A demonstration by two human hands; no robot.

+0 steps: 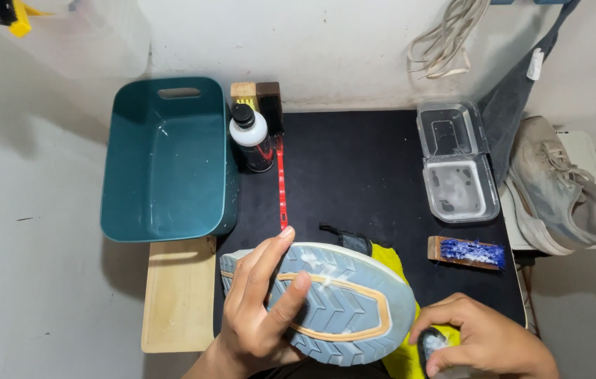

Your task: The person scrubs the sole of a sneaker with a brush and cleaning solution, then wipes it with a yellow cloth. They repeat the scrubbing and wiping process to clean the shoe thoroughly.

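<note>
Head view over a black work mat (354,168) set against a pale wall: a person cleans a shoe, sole up, at the near edge of the mat. Largest on the scene is a teal plastic basin (164,161), wet inside, standing off the mat's left edge with a pale wooden board (178,295) just below it. At the right edge, a worn grey sneaker (557,189) rests on a white stand, a dark cloth (515,105) hanging beside it. The shoe (340,302) in hand lies upturned at centre bottom, its blue-grey chevron sole ringed by a tan line and flecked with white foam, partly over a yellow cloth (396,281). The left hand (259,309) clamps the heel end, fingers spread across the sole and thumb pressed on the tread. The right hand (480,340) is curled closed around a small foamy brush (431,347) just beside the shoe's toe; most of the brush is hidden by the fingers. A clear plastic container (459,182) with its lid flipped open sits at the mat's upper right, soapy residue inside. A red strip (282,186) runs down the mat from a dark bottle with a white shoulder and black cap (252,140), which stands near the basin. A wooden brush with blue bristles (467,253) lies between container and right hand.
</note>
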